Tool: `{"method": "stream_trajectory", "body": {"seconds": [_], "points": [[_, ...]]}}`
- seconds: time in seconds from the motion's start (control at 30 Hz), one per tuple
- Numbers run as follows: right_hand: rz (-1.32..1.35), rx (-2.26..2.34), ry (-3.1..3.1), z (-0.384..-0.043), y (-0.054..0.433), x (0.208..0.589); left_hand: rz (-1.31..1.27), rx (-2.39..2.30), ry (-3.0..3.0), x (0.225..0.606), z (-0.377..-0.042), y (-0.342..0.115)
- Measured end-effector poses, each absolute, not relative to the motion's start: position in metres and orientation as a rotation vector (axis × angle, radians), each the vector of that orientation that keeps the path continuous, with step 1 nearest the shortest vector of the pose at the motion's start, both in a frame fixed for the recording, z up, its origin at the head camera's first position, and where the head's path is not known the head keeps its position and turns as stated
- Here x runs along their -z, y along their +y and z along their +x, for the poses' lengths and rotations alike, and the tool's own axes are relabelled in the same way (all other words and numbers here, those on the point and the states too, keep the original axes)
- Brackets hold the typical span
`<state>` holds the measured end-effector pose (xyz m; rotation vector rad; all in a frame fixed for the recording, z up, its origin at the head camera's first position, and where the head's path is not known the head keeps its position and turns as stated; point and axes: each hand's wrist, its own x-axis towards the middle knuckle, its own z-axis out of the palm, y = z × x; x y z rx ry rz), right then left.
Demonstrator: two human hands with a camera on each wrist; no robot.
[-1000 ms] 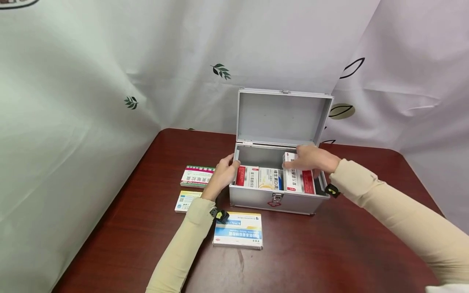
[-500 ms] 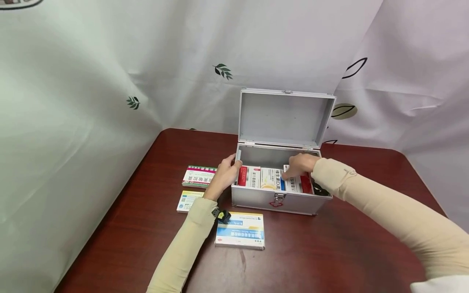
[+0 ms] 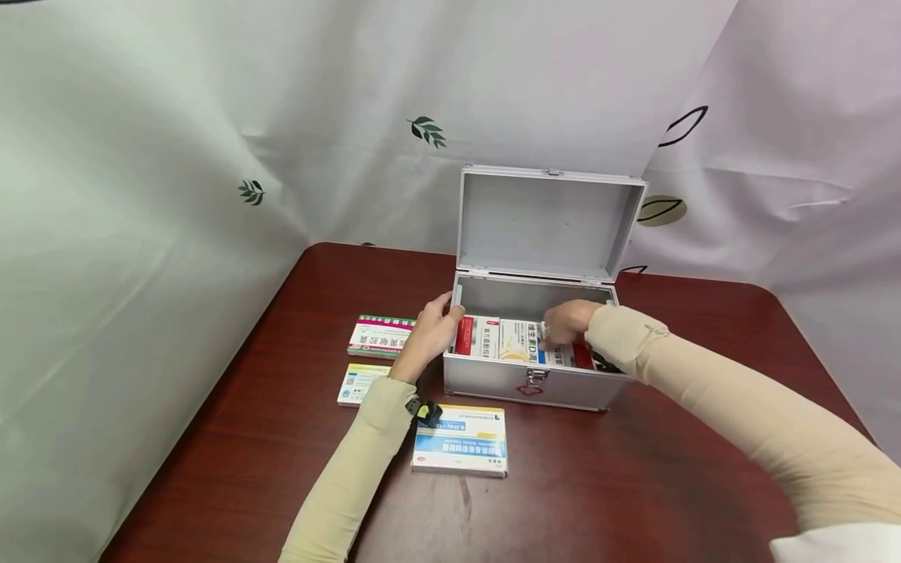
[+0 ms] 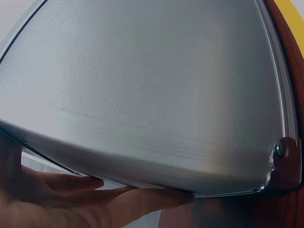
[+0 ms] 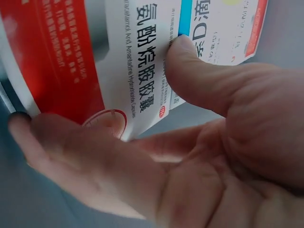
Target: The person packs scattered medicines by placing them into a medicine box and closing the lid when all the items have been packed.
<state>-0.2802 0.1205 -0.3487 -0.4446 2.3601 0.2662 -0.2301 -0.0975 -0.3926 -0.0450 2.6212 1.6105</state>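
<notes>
An aluminium medicine case [image 3: 486, 379] stands on the table with its lid [image 3: 552, 227] raised. My left hand [image 3: 432, 332] grips its left wall, thumb at the rim; in the left wrist view the fingers [image 4: 147, 202] lie along the case's metal. Inside the case, my right hand [image 3: 572, 319] holds a red and white medicine box [image 5: 128, 57], thumb at one edge and fingers at the opposite edge. Beside it in the case sit a white box with a blue stripe [image 3: 519, 340] and another red and white box [image 3: 480, 336].
A blue and white medicine box [image 3: 461, 442] lies in front of the case. Left of the case are a pink, green and white box [image 3: 380, 336] and a yellow and white box [image 3: 357, 383]. A pale curtain [image 3: 338, 156] hangs behind the dark red table [image 3: 598, 485].
My right hand has lowered the red and white medicine box deeper into the case and shifted slightly left. The left hand has stayed on the case's wall.
</notes>
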Motion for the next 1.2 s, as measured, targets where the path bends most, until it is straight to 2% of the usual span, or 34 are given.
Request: {"method": "stream_trajectory", "body": {"seconds": [0.33, 0.73, 0.87, 1.0, 1.1, 1.2], "points": [[-0.373, -0.124, 2.298, -0.284, 0.121, 0.355, -0.044, -1.598, 2.621, 0.393, -0.229, -0.098], [-0.314, 0.06, 2.402, -0.279, 0.122, 0.344, -0.057, -1.619, 2.615, 0.393, -0.227, -0.099], [-0.393, 0.207, 2.475, -0.278, 0.121, 0.326, -0.061, -1.618, 2.617, 0.393, -0.227, -0.098], [-0.53, 0.351, 2.618, -0.269, 0.127, 0.292, -0.049, -1.612, 2.62, 0.392, -0.227, -0.097], [-0.535, 0.414, 2.686, -0.259, 0.14, 0.268, -0.056, -1.622, 2.618, 0.391, -0.226, -0.096], [-0.488, 0.409, 2.712, -0.252, 0.161, 0.26, -0.059, -1.629, 2.619, 0.39, -0.226, -0.097]]}}
